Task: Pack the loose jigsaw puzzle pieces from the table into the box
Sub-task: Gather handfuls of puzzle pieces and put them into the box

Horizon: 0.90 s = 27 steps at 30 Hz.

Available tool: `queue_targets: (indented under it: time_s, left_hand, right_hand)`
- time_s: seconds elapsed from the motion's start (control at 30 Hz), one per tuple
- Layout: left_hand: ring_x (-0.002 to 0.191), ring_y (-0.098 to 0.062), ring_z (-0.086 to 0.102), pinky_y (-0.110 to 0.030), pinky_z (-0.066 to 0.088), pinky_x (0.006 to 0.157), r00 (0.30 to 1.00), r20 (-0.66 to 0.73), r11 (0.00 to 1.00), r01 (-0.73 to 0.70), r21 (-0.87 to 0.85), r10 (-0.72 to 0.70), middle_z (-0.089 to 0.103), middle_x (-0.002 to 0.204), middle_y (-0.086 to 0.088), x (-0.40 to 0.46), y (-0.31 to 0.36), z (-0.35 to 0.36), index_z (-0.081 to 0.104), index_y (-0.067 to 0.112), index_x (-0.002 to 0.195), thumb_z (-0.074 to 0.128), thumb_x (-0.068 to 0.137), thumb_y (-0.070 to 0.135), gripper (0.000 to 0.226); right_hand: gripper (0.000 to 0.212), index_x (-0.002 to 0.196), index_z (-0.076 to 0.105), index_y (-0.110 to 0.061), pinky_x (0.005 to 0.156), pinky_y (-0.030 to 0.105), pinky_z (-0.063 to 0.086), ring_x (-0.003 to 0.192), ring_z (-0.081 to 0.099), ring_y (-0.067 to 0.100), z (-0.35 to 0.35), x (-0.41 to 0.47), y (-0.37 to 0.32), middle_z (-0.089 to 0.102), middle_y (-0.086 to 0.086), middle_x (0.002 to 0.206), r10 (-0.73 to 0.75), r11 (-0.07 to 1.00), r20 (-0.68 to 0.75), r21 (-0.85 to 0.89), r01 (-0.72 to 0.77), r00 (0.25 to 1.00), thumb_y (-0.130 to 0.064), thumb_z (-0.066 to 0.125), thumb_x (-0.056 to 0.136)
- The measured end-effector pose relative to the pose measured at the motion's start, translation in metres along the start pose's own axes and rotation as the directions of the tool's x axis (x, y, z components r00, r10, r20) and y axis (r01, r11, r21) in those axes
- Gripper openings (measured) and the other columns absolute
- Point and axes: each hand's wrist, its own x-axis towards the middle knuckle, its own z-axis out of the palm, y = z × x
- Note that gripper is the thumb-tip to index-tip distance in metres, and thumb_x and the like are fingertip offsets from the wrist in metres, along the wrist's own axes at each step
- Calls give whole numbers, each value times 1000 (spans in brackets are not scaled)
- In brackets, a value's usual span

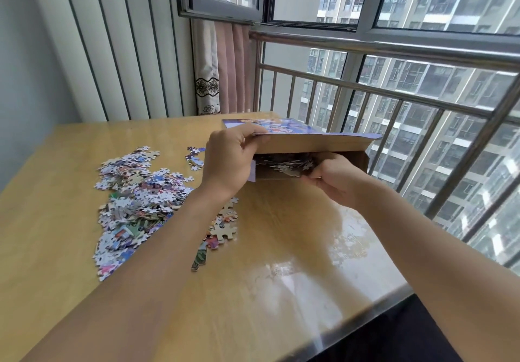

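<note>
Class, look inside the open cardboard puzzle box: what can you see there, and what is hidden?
Inside the brown cardboard puzzle box, a heap of jigsaw pieces shows at the opening. The raised printed flap and both hands cover the rest.

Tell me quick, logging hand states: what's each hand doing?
Left hand: grips the box lid edge.
Right hand: holds puzzle pieces at the box opening.
</note>
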Motion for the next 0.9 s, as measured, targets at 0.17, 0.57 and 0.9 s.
queue_targets:
  time_s: [0.17,0.57,0.9]
  left_hand:
    - [72,-12,66,-32,54,69,999,-36,1000,14,-19,-15,74,83,8,4,3,-5,79,17,98,71,90,19,12]
    - [118,-2,54,-14,49,94,986,-126,985,89,-146,-108,57,132,10,23,17,-29,51,22,137,61,98,31,41]
    - [134,-9,44,-40,52,100,977,31,952,212,-221,-210,45,148,13,24,18,-35,36,35,149,48,94,51,58]
  right_hand:
    - [71,147,50,-23,72,14,48,95,58,14,-14,-3,-5,62,-5,123,-242,659,112,-710,248,964,7,62,84]
    - [11,88,80,-7,71,45,56,82,70,32,-10,3,-39,77,10,88,-805,-90,344,-876,473,484,-11,70,89]
    - [12,98,81,-7,74,46,59,86,70,33,-4,-14,-98,78,11,93,-885,-203,379,-836,510,269,-12,72,91]
